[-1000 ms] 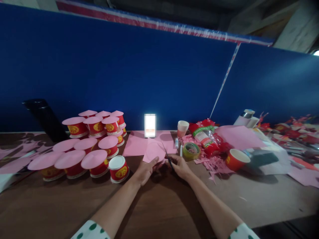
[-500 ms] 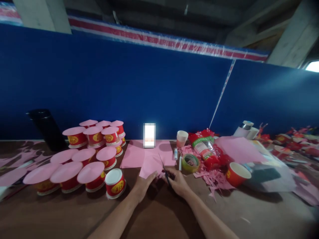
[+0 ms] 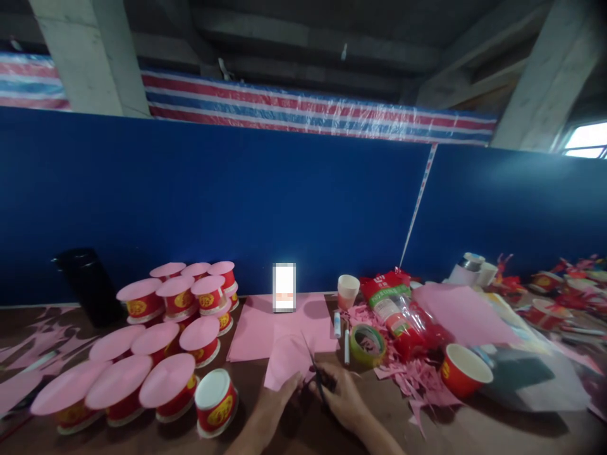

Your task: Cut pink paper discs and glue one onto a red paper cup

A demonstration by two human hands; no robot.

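My left hand [image 3: 275, 407] is closed on the near edge of a piece of pink paper [image 3: 285, 361], its thumb pointing up along the sheet. In my right hand [image 3: 342, 395] is a pair of dark scissors [image 3: 317, 373], blades pointing away from me and up at the paper's right side. The two hands are close together, low in the view. Behind them lies a stack of pink paper sheets [image 3: 249, 332] on the brown table. Just right of the scissors are a roll of tape [image 3: 367, 346] and a white marker [image 3: 346, 347].
Red paper bowls [image 3: 215, 411], several topped with pink paper discs [image 3: 167, 379], fill the left. A lit phone [image 3: 284, 287] stands behind the stack. Rightward are a paper cup [image 3: 348, 291], a red plastic bag [image 3: 398, 313], pink scraps [image 3: 427, 379] and a red bowl [image 3: 465, 370]. A black bottle [image 3: 90, 284] stands far left.
The head view has tipped upward, so the table and hands appear lower. My hands still hold the paper and scissors; the paper now shows a curved right edge.
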